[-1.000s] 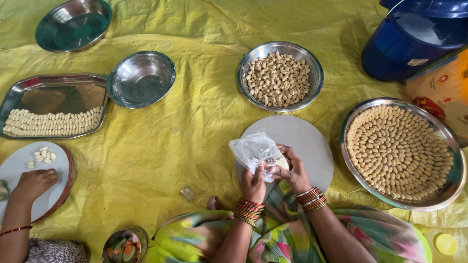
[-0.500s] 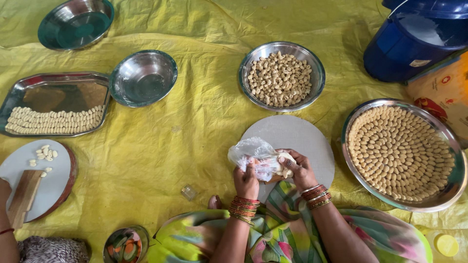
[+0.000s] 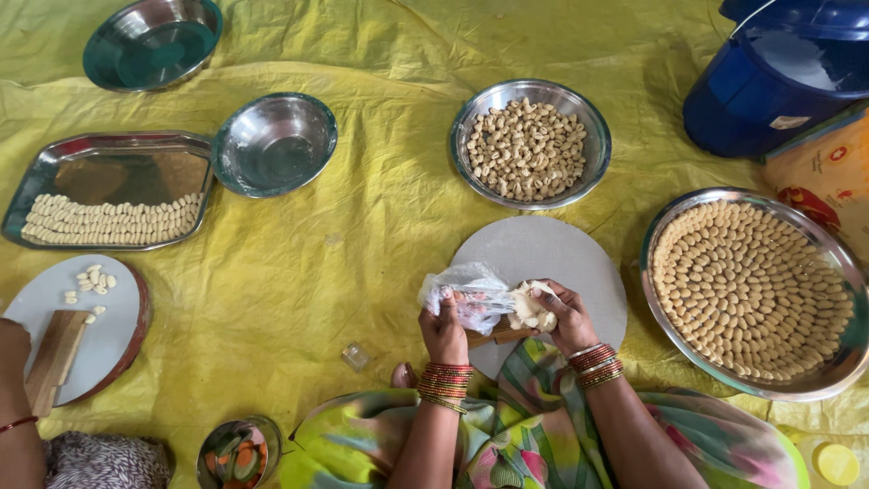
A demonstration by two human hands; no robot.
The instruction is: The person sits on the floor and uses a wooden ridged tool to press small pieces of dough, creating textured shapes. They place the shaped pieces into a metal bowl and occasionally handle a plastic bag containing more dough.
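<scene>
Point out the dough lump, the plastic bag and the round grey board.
dough lump (image 3: 529,308): head view, middle of the lump.
plastic bag (image 3: 462,288): head view, crumpled top.
round grey board (image 3: 552,254): head view, bare upper face.

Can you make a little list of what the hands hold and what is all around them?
left hand: holds a clear plastic bag
right hand: holds a lump of dough
under hands: round grey board
above board: bowl of small dough pieces
right: round tray filled with dough pieces in rings
left: empty steel bowl, rectangular tray with rows of pieces
far left: another person's hand at a second board
ground: yellow sheet
</scene>
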